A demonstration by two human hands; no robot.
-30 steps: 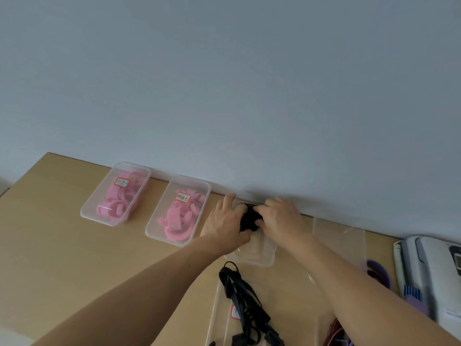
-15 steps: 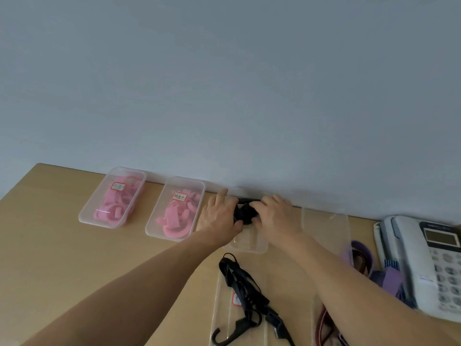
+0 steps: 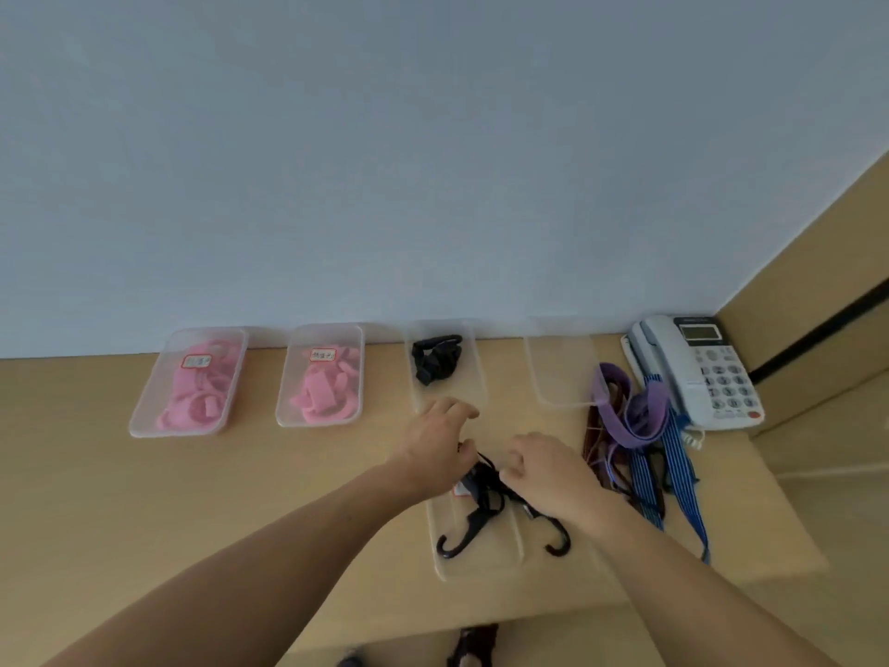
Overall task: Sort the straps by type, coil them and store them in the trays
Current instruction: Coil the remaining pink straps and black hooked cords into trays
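far left, near the wall on the light wooden table (image 3: 240,498): a clear plastic rectangular tray with a red-bordered label (image 3: 153,392), holding loose pink straps (image 3: 195,402). just beside it on the right, apart from it, a second clear labelled tray (image 3: 287,392) holds more pink strap pieces (image 3: 322,397).

centre, against the wall: a third clear plastic tray (image 3: 469,377) holds one coiled black strap bundle (image 3: 437,358), lying in its far half.

in front of that tray, the left hand (image 3: 435,447) hovers with fingers loosely bent. a black elastic strap with two black plastic hooks (image 3: 486,498) runs out from under it; whether the hand grips the strap cannot be told. the strap lies on a flat clear plastic tray at the near edge of the table (image 3: 481,560), its hooks pointing toward the person.

the right hand (image 3: 548,474) has its fingertips curled and pinched together on the strap's tangled middle.

further right, a fourth clear plastic tray (image 3: 560,373) stands by the wall. beside it, touching its right corner, lies a loose heap of purple, blue-striped and dark red straps (image 3: 640,426). far right: a white desk telephone (image 3: 697,373), touching the heap.
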